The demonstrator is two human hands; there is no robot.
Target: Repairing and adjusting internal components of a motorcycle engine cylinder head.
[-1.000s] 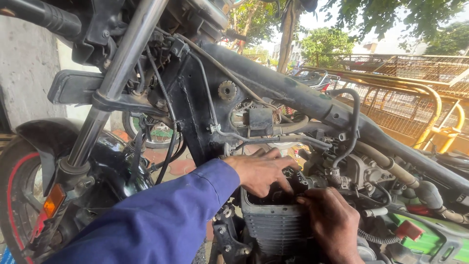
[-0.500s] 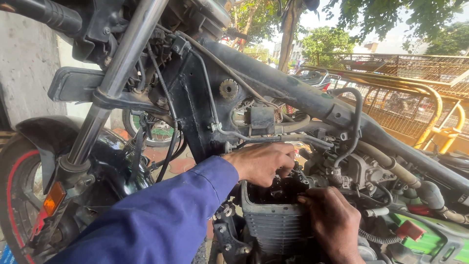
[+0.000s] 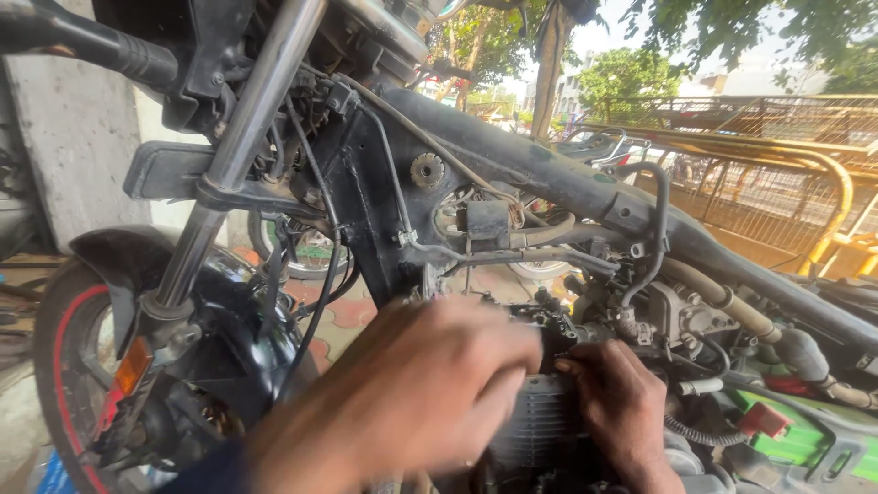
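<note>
My left hand (image 3: 416, 393) fills the near foreground, blurred, back turned toward me, fingers (image 3: 498, 389) curled loosely inward and pointing right. My right hand (image 3: 622, 407) sits just beside it, lower right, knuckles up, fingers bent downward, fingertips pressed forward. Wrist runs off the bottom edge.

An open-air roadside repair spot: a stripped motorcycle (image 3: 512, 210) fills the frame, with paved ground (image 3: 343, 316) centre, yellow railings (image 3: 786, 183) and trees (image 3: 640, 64) upper right.
</note>
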